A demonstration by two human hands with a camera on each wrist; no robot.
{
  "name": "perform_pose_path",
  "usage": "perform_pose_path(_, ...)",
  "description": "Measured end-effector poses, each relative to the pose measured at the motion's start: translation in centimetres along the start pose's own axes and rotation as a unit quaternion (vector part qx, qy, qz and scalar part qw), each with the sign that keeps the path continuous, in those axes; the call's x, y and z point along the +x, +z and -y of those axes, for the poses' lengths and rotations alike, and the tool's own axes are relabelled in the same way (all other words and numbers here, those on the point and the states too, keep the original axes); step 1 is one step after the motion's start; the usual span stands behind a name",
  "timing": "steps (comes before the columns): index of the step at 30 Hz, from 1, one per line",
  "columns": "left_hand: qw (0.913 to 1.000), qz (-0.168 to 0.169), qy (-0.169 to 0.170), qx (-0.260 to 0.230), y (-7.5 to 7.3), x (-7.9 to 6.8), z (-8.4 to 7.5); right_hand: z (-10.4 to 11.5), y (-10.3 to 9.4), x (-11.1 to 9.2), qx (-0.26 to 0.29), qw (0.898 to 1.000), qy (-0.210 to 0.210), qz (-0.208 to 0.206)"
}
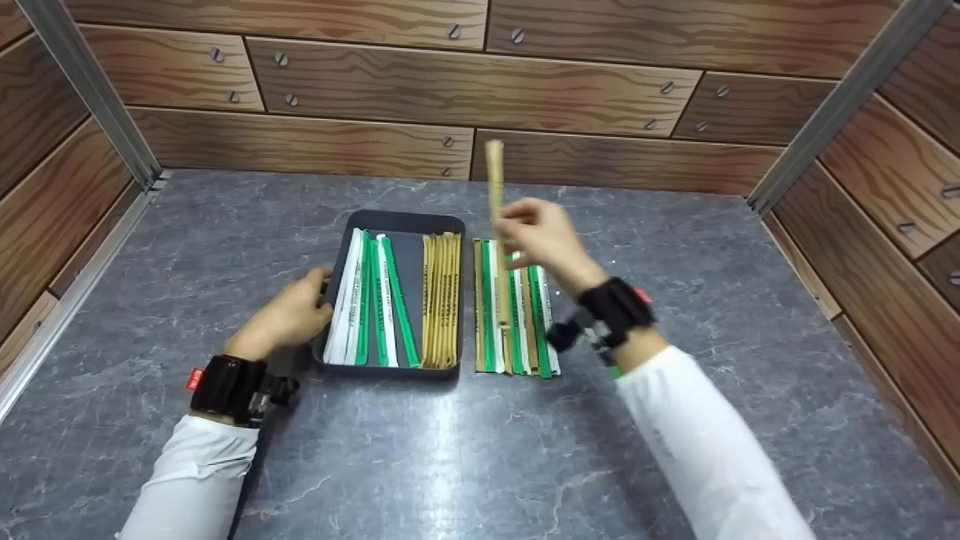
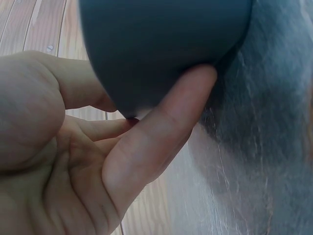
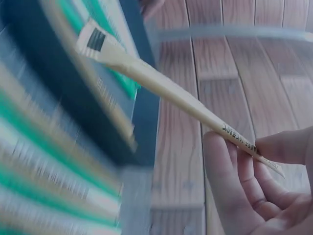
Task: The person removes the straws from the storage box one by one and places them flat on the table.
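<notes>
A dark grey tray [image 1: 397,222] lies on the tabletop. White and green wrapped straws [image 1: 346,300] lie along its left side, and a bundle of tan wrapped straws [image 1: 441,300] lines its right side. My left hand [image 1: 292,311] grips the tray's left edge; in the left wrist view its fingers and thumb bear on the dark wall [image 2: 146,49]. My right hand [image 1: 544,240] pinches one tan wrapped straw [image 3: 166,90] between thumb and fingers, lifted above a row of mixed straws [image 1: 489,307] beside the tray. The raised straw points up and away, with printing near the pinched end.
The mixed row of white, green and tan straws lies close against the tray's right side, partly covered by my right hand. Wood-patterned panels [image 1: 472,82] wall the back and both sides of the grey marbled table [image 1: 420,465].
</notes>
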State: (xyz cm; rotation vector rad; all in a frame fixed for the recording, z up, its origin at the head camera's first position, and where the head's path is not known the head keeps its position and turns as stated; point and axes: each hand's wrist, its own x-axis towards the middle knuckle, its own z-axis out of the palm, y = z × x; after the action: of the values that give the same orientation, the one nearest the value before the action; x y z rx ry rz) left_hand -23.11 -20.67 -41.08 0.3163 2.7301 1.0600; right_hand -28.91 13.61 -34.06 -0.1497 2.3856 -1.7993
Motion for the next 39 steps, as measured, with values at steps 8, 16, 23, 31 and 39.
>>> perform_pose_path(8,1.0000,-0.001,0.000,0.002,0.1,0.0,0.1,-4.9,-6.7,-0.7,-0.022,0.996,0.088,-0.008)
perform_pose_path(16,1.0000,-0.006,0.004,0.006,-0.1,0.1,0.0,-8.3,-8.5,-1.3,-0.060,0.990,0.129,-0.001)
perform_pose_path(23,0.9999,0.002,0.006,-0.011,0.1,0.1,0.1,-9.9,-7.6,-1.3,-0.096,0.985,0.146,0.011)
perform_pose_path(31,1.0000,-0.003,0.007,-0.005,0.2,0.1,0.2,-10.5,-6.5,-1.2,-0.157,0.979,0.132,-0.017)
perform_pose_path(39,1.0000,-0.005,0.008,-0.002,0.1,0.1,0.2,-10.4,-5.9,-1.1,-0.178,0.977,0.116,-0.013)
